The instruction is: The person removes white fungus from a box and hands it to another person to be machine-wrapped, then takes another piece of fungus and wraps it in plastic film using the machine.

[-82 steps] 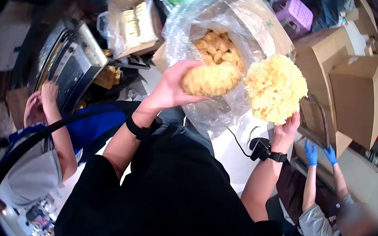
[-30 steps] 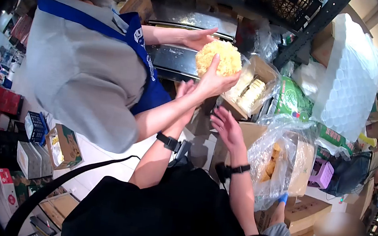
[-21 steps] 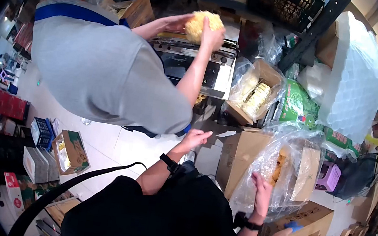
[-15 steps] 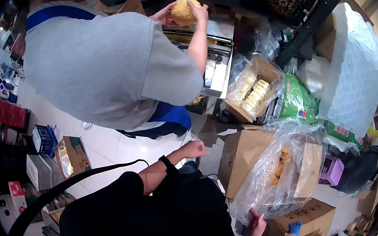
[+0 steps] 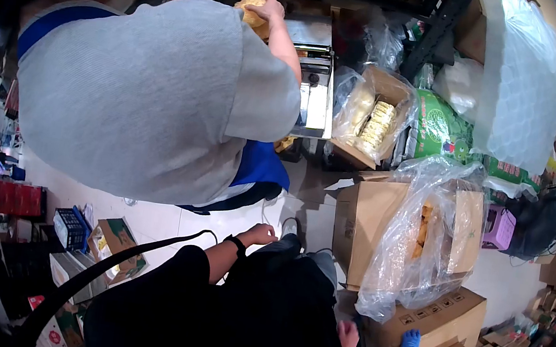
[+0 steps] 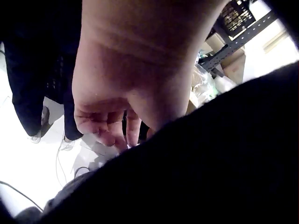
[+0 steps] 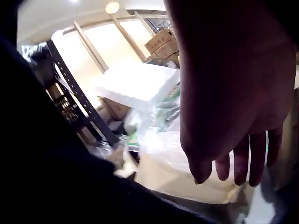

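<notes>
My left hand (image 5: 260,234) hangs low in front of my body with nothing in it. In the left wrist view its fingers (image 6: 110,135) are loosely bent. Down by my right side is my right hand (image 5: 347,337), also holding nothing; the right wrist view shows its fingers (image 7: 240,161) hanging loose. Ahead on the left, another person in a grey shirt (image 5: 155,96) grips a yellow, frilly round clump (image 5: 250,8) above a metal-edged machine (image 5: 313,105). That person's arm and shoulder hide part of both.
A carton (image 5: 365,229) lined with clear plastic (image 5: 391,270), with tan lumps (image 5: 423,233) inside, stands at front right. Behind it are a smaller open box (image 5: 349,156) and a green bag (image 5: 440,127). A blue-gloved hand (image 5: 410,343) touches a closed carton (image 5: 437,318).
The frilly clump has passed from my hands to the other person, who has carried it up over the machine. Both my hands have drawn back and dropped toward my sides.
</notes>
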Demonstrator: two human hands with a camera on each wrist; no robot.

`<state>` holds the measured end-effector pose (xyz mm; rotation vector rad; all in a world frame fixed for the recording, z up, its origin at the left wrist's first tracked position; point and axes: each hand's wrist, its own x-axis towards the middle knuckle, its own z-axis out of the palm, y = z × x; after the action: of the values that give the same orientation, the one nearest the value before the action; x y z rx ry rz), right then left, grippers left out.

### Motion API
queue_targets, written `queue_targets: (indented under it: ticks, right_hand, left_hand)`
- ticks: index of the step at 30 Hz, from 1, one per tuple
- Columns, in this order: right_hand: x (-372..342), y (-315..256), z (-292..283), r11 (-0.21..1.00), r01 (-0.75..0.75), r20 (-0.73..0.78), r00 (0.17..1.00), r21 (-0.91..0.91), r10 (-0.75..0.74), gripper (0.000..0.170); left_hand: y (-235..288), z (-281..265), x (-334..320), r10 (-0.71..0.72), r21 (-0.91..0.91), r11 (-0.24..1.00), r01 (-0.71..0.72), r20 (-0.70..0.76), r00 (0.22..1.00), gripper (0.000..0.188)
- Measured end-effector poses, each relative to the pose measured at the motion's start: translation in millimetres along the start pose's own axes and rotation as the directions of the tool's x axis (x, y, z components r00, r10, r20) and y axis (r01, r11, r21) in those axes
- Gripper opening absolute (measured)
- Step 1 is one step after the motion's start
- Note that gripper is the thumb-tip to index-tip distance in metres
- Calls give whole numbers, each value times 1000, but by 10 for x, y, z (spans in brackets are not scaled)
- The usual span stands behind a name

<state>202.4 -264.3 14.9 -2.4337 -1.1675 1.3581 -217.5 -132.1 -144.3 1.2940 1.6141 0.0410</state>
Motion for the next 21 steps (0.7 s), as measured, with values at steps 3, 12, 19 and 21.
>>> queue_targets:
  ticks: [3, 12, 19, 21]
  right_hand:
    - [399, -733, 18, 946, 299, 38, 954, -126, -297, 36]
    - [1484, -1895, 290, 694, 610, 266, 792, -382, -550, 45]
    - [2321, -2248, 759, 813, 581, 425, 727, 39, -540, 39]
    - [2554, -2154, 660, 804, 594, 410, 734, -4, -541, 37]
  left_hand:
    - [-142, -4, 1, 1, -14, 1000, -1, -19, 1000, 30]
    - [-246, -86, -305, -141, -192, 974, 122, -87, 986, 29]
    - [-371, 76, -463, -429, -424, 824, 375, -37, 903, 35]
    - [-186, 68, -491, -474, -456, 791, 408, -37, 880, 36]
